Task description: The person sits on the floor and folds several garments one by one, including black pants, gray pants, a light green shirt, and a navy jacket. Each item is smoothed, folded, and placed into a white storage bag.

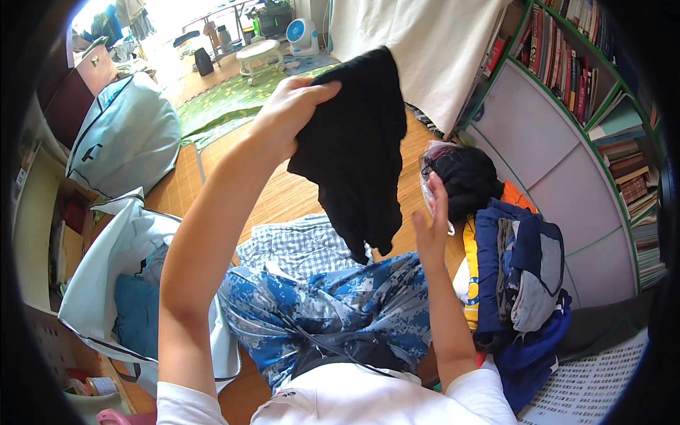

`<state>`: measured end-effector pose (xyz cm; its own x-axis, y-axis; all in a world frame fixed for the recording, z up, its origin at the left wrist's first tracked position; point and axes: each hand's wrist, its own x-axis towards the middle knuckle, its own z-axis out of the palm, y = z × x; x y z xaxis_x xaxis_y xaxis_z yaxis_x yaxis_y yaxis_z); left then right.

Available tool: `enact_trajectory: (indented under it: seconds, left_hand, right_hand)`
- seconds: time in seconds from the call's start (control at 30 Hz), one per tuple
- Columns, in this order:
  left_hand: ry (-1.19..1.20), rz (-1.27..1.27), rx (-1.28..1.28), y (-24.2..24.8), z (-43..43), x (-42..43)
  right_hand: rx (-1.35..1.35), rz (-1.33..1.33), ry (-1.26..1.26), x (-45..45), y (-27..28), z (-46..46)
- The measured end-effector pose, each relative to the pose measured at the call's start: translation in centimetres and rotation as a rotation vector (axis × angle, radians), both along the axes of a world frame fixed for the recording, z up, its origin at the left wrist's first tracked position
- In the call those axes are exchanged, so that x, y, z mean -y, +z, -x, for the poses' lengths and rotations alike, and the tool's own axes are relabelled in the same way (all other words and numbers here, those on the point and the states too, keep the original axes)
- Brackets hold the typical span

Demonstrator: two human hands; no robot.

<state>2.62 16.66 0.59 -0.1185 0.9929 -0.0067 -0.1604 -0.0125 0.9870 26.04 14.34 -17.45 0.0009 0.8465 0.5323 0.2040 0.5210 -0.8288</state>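
Note:
My left hand (297, 111) grips the upper left edge of a black cloth garment (361, 143), which hangs down in front of me above my knees. My right hand (433, 223) is raised to the right of it, fingers apart and holding nothing. Below the garment's lower end, a blue-and-white checked quilted cloth (297, 245) lies on the floor, partly covered by my camouflage-print trousers (329, 308). Beyond my right hand sits a dark bundle (467, 178) in a clear plastic bag.
Folded clothes (523, 265) are stacked at my right, by a bookcase (552, 164). On my left stands an open pale-blue storage bag (85, 313) with teal cloth (137, 313) inside; a zipped one (133, 135) is behind it. Farther off are a white stool (259, 56) and fan (302, 37).

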Motion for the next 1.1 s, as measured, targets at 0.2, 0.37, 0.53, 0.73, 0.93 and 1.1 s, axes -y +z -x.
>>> enact_trajectory:
  seconds: [0.2, 0.37, 0.53, 0.73, 0.93, 1.1]
  left_hand:
    - [-0.092, 0.096, 0.302, -2.3, -2.9, -0.9]
    - [-0.041, 0.104, 0.511, -4.2, -5.7, -1.8]
    - [-0.008, 0.077, 0.477, -5.7, -2.4, -1.0]
    - [0.161, 0.193, 0.279, -14.4, 7.9, 5.0]
    - [0.349, 0.533, 0.143, -27.6, 16.6, 10.0]
    - [0.442, 0.542, 0.069, -32.1, 19.6, 12.3]
  right_hand:
    - [0.129, 0.079, -0.006, 2.9, -3.0, 5.4]
    - [-0.116, 0.305, -0.187, 0.4, -6.8, 8.5]
    - [-0.037, 0.111, -0.178, -2.1, -7.0, 5.5]
    - [0.464, -0.15, -0.133, -0.9, -9.6, 4.5]
    - [0.992, 0.248, 0.187, 4.1, -19.4, 10.1]
    - [0.763, 0.397, 0.241, 5.3, -23.7, 10.6]
